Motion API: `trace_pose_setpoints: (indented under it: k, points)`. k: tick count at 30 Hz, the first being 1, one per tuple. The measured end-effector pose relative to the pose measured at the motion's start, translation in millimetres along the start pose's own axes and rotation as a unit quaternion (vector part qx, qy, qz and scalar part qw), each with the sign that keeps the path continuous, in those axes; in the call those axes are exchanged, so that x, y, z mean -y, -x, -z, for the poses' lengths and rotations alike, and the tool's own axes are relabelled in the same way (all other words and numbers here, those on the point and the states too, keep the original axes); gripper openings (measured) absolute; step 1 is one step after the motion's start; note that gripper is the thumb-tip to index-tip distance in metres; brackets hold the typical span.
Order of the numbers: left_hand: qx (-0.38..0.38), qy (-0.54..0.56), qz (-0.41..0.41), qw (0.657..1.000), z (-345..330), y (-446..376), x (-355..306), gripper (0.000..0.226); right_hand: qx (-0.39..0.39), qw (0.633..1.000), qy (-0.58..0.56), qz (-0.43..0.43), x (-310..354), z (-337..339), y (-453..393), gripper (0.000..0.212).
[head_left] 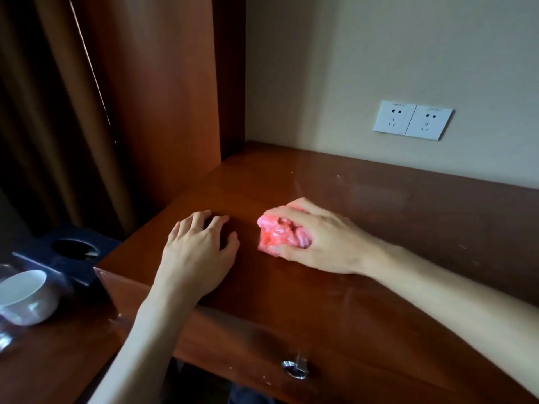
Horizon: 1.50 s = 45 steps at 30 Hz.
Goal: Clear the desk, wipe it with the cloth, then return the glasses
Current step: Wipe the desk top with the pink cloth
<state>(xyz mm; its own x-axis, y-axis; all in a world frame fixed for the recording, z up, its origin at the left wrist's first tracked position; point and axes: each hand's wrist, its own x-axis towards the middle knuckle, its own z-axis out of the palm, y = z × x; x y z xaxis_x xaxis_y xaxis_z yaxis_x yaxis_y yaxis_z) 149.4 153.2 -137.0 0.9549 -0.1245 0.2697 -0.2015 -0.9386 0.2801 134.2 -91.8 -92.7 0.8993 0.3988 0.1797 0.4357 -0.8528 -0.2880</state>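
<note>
Worktop (379, 217): glossy reddish-brown wood, set into a corner against a pale wall; a faint sheen and a few small specks are seen on its surface. A drawer front runs below its near edge, fitted with a metal pull (295, 368).

Cloth (278, 231): pink, bunched into a wad, pressed onto the worktop near its middle. It is gripped by the right hand (318, 237), whose fingers are curled over the top of it and whose thumb is tucked against its near side. The right forearm is laid across the worktop from the lower right.

Left hand (201, 246): laid palm down on the worktop just beside the cloth, to its left, not touching it. The fingers are spread and slightly bent, and nothing is held.

Sockets (412, 120): two white plates, mounted side by side on the wall above the back of the worktop.

Wooden panel (163, 97): upright, same wood, standing at the left end of the worktop; brown curtains (43, 112) are hung to its left.

Cup (24, 295): white, tilted, seen blurred at the lower left on a lower wooden surface.

Dark blue tray (73, 255): placed behind the cup, with a round recess in its top.
</note>
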Motion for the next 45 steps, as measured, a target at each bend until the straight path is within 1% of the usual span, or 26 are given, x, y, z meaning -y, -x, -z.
trace_pose_setpoints:
  k: [2, 4, 5, 7, 10, 11, 12, 15, 17, 18, 20, 22, 25, 27, 29, 30, 31, 32, 35, 36, 37, 39, 40, 41, 42, 45]
  points:
    - [0.005, -0.003, -0.002, 1.0, 0.3, -0.1, 0.2, 0.056, -0.052, 0.998, -0.01, -0.022, -18.6, -11.1, -15.3, 0.057]
    - [0.009, -0.002, -0.001, 1.0, 1.8, 0.1, 0.3, 0.057, -0.103, 0.99, -0.029, -0.095, -37.2, -12.0, -37.7, 0.052]
    - [0.009, -0.001, 0.001, 1.0, 2.2, 0.5, 0.3, 0.057, -0.12, 0.987, -0.023, -0.108, -40.8, -12.7, -46.7, 0.047]
    - [0.009, -0.003, -0.002, 1.0, 2.8, 0.3, 0.5, 0.057, -0.119, 0.991, 0.002, -0.064, -33.6, -16.7, -52.2, 0.038]
    - [0.011, -0.002, -0.001, 1.0, 1.9, 0.4, 0.5, 0.057, -0.051, 0.998, -0.006, 0.041, -16.3, -13.1, -31.9, 0.035]
    - [0.011, -0.002, 0.0, 1.0, 1.1, 0.0, 0.4, 0.057, -0.05, 0.998, 0.022, 0.04, -17.8, -8.2, -27.9, 0.035]
    - [0.012, -0.002, 0.0, 1.0, 0.7, -0.4, 0.5, 0.057, -0.068, 0.996, 0.062, 0.022, -24.7, -2.9, -29.9, 0.036]
    - [0.012, 0.001, -0.001, 1.0, 1.1, -0.2, 0.2, 0.056, -0.118, 0.97, 0.181, -0.11, -40.7, 10.3, -47.4, 0.042]
    - [0.007, 0.005, 0.001, 1.0, 1.1, -0.3, -0.4, 0.055, -0.098, 0.957, 0.248, -0.116, -36.2, 9.2, -46.2, 0.049]
    - [0.004, 0.007, 0.003, 1.0, 1.4, -0.5, -0.5, 0.055, -0.084, 0.957, 0.255, -0.113, -30.3, 12.8, -41.5, 0.053]
    - [0.001, 0.006, 0.006, 1.0, 0.5, -0.6, 0.0, 0.055, -0.094, 0.96, 0.247, -0.091, -22.1, 21.2, -30.6, 0.053]
    - [0.002, 0.005, 0.002, 1.0, 0.0, -0.7, 0.0, 0.055, -0.097, 0.968, 0.224, -0.057, -22.9, 20.8, -22.9, 0.048]
    - [-0.003, 0.011, 0.005, 1.0, 0.6, 0.2, -0.2, 0.055, -0.061, 0.995, 0.075, -0.002, -22.3, -7.0, -17.0, 0.05]
    - [-0.003, 0.01, 0.002, 1.0, 0.8, -0.1, -0.5, 0.054, -0.091, 0.995, 0.016, 0.021, -38.9, -19.8, -24.2, 0.04]
    - [0.0, 0.01, 0.002, 1.0, 1.5, 0.5, -1.5, 0.054, -0.125, 0.991, -0.014, -0.043, -50.3, -13.0, -39.5, 0.032]
    - [0.0, 0.009, 0.002, 1.0, 1.6, 0.9, -1.9, 0.054, -0.124, 0.989, -0.009, -0.075, -52.3, -9.6, -45.1, 0.029]
    - [-0.001, 0.009, 0.003, 1.0, 2.1, 0.9, -1.9, 0.054, -0.118, 0.99, 0.009, -0.081, -49.6, -10.4, -46.9, 0.025]
    - [-0.002, 0.012, 0.004, 1.0, 2.9, 0.7, -1.5, 0.054, -0.109, 0.992, 0.018, -0.057, -41.3, -13.7, -43.1, 0.022]
    - [0.004, 0.013, 0.001, 1.0, 1.9, 1.6, -2.4, 0.055, -0.067, 0.991, -0.014, 0.111, -10.5, -26.1, -1.4, 0.017]
    - [0.003, 0.007, 0.0, 1.0, 1.3, 0.8, -2.9, 0.055, -0.055, 0.988, -0.023, 0.139, -10.7, -24.5, 7.5, 0.019]
    - [0.003, 0.005, 0.002, 1.0, 1.3, -0.4, -2.4, 0.055, -0.057, 0.99, -0.026, 0.124, -16.7, -19.8, 2.9, 0.021]
    - [0.012, 0.006, 0.004, 1.0, 2.7, 0.4, -1.9, 0.055, -0.11, 0.993, -0.029, -0.001, -28.3, -7.8, -20.5, 0.02]
    - [0.01, 0.01, 0.004, 1.0, 3.0, 1.2, -2.2, 0.055, -0.119, 0.991, -0.022, -0.062, -30.8, -5.1, -28.7, 0.018]
    - [0.007, 0.012, 0.004, 1.0, 4.1, 1.5, -2.8, 0.055, -0.118, 0.99, -0.007, -0.071, -28.6, -10.1, -30.2, 0.016]
    - [0.005, 0.015, 0.005, 1.0, 5.0, 1.8, -3.5, 0.055, -0.111, 0.993, 0.004, -0.038, -23.3, -17.3, -25.5, 0.014]
    - [0.008, 0.008, 0.004, 1.0, 4.1, 1.6, -4.1, 0.054, -0.066, 0.989, -0.039, 0.124, 4.0, -24.8, 20.2, 0.013]
